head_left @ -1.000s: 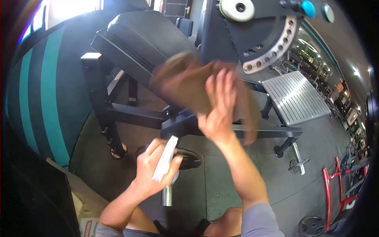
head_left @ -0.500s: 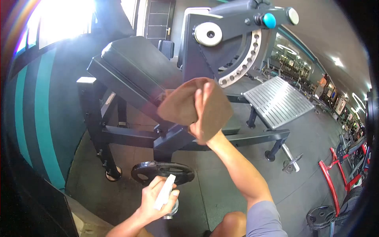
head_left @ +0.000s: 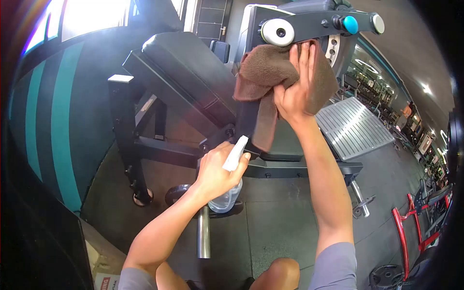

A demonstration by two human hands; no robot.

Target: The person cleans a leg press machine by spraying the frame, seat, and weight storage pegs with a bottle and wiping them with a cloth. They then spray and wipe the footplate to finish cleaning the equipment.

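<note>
A person's right hand (head_left: 294, 89) presses a brown cloth (head_left: 263, 72) against the pivot arm of a gym machine (head_left: 309, 23), fingers spread flat over the fabric and the thumb pinching a bunched fold, the loose end hanging down the frame. Half a second earlier the cloth was held in the air, clear of the metal. It has since gone up and forward onto the machine just below the white hub, so the wiping looks to have begun.

The left hand (head_left: 216, 171) has also risen, from low over the floor to just beneath the hanging cloth. Its fingers are closed around the neck of a spray bottle (head_left: 226, 198), with the white nozzle poking out above the knuckles. The bottle is of clear plastic. Its body looks to hold some clear liquid, but the level cannot be made out, and no spray shows in the air.

Behind the arms lie the black padded seat (head_left: 183, 63) and, to the right, the ribbed footplate (head_left: 355, 128). A weight plate (head_left: 175, 194) lies on the floor under the left wrist, beside a chrome bar (head_left: 203, 237).
</note>
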